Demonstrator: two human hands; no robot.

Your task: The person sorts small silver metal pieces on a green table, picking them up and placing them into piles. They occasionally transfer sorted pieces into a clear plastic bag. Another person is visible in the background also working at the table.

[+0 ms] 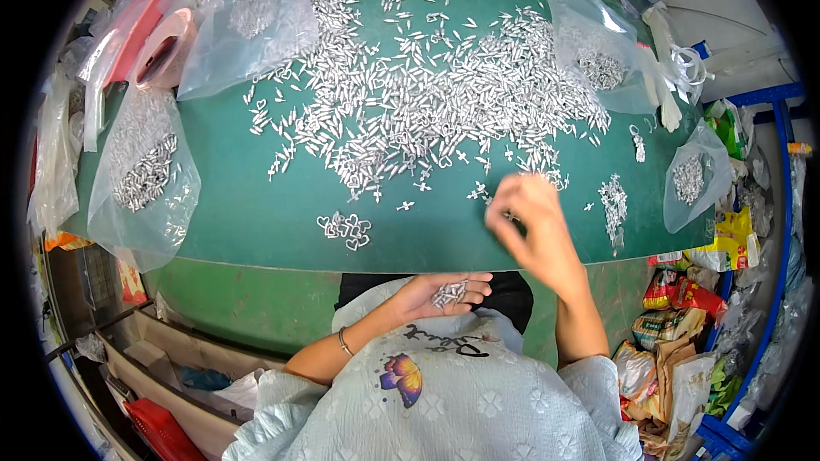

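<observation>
"So, what lies at the far left?"

"A clear bag (145,183) of silvery pieces, on a green table (248,205). Right of it, hearts (344,230) sit grouped near the table's front edge."

"And the writing?"

"Black script (465,346) runs across the worker's pale shirt (487,401), beside a printed butterfly (401,378)."

"Where is the left hand (418,296)?"

"Above the lap, just off the table's front edge. It lies palm up and unclenched, small metal pieces (448,293) resting on it."

"What is spread beyond?"

"A broad pile (504,76) of matching pieces, with a few crosses (406,205) at its near fringe."

"And the right hand (536,217)?"

"Over the table, at the pile's near edge, thumb and forefinger bent toward each other. It is blurred; whether it grasps a piece, one cannot tell."

"Farther right?"

"A small cluster (613,205) of pieces, then another bag (696,177). Below, printed packets (735,243), yellow and red, crowd a blue rack (784,205)."
</observation>
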